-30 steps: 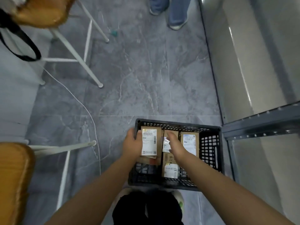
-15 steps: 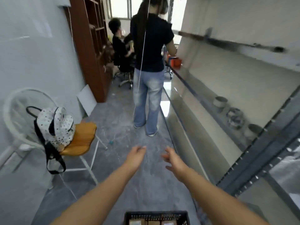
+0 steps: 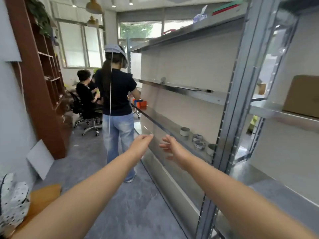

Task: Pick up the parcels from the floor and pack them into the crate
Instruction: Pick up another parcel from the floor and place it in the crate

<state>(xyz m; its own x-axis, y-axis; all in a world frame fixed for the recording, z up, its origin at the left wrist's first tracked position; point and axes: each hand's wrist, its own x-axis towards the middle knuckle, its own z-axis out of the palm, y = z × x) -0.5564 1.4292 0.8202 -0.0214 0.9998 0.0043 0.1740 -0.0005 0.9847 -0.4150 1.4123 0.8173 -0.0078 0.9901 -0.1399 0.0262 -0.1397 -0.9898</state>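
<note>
Both my arms stretch forward at about chest height in the aisle. My left hand [image 3: 141,144] is empty, its fingers loosely bent with the tips close together. My right hand [image 3: 172,147] is empty too, fingers spread and relaxed. The two hands are a short gap apart. The black crate and the parcels are out of view below the frame.
A metal shelf rack [image 3: 240,94] runs along the right, with small tins [image 3: 185,131] and a cardboard box [image 3: 303,95] on it. A person in jeans [image 3: 117,104] stands ahead in the aisle. A brown bookcase [image 3: 36,83] lines the left wall; a chair with a spotted bag [image 3: 13,204] is at lower left.
The view has swung up from the crate on the floor to the aisle. Both hands left the parcels in the crate and rose, empty, in front of me.
</note>
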